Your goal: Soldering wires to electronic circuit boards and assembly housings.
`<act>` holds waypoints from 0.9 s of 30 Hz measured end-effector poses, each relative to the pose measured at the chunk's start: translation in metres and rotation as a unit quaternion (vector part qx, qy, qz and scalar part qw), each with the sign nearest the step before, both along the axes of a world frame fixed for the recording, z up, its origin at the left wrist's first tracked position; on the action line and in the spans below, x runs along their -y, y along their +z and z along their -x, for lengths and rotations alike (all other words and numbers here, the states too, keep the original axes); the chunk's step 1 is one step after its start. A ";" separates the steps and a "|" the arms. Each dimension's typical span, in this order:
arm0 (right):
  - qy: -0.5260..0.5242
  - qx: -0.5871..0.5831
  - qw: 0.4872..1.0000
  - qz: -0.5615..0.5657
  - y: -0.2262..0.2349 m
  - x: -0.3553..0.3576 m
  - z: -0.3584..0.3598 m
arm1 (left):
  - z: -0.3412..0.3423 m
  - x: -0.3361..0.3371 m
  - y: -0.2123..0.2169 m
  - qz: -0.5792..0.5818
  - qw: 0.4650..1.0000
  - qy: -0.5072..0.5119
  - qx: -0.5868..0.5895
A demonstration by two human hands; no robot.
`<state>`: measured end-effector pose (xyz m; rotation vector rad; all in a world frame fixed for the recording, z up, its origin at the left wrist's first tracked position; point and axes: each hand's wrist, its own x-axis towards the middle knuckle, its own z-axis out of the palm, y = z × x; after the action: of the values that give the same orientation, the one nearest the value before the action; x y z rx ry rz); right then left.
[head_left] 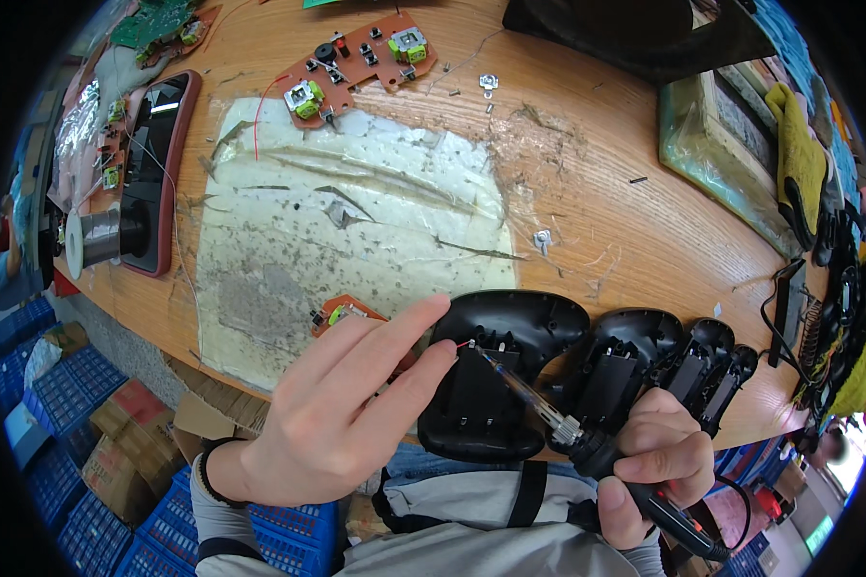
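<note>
Right hand (659, 462) grips a soldering iron (592, 450) over a black shell (520, 313); left hand (342, 413) reaches in, a red wire (464, 343) at its fingertips.
Whether the left pinches it is hidden. The shell lies between the hands at the table's (587, 183) near edge, more shells (635, 330) close on its right, open wood beyond.

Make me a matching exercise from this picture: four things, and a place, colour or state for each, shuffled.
Things:
1. Soldering iron
2. Wire spool
3. Glove
4. Phone

Descriptions:
A. Wound with silvery-grey wire
B. In a reddish case, toward the table's left
C. Held in the right hand
D. Yellow, toward the right edge

Right pairs: 1-C, 2-A, 3-D, 4-B.
</note>
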<state>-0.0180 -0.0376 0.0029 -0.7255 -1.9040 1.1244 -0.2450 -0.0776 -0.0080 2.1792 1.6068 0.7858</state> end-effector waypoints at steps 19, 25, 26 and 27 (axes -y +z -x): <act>0.006 0.020 1.000 -0.015 0.000 -0.001 0.003 | -0.002 0.001 0.000 0.010 1.000 0.002 -0.013; 0.006 0.010 1.000 -0.021 0.001 -0.002 0.001 | -0.002 -0.001 -0.004 -0.016 1.000 0.004 0.001; 0.006 0.009 1.000 -0.020 0.001 -0.002 0.001 | -0.001 -0.001 -0.003 -0.011 1.000 0.004 0.005; 0.001 0.011 1.000 -0.023 0.000 -0.001 0.002 | -0.001 -0.001 -0.003 -0.007 1.000 0.003 0.008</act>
<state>-0.0196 -0.0363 0.0027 -0.7125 -1.9434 1.0738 -0.2435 -0.0762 -0.0111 2.1720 1.6058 0.8167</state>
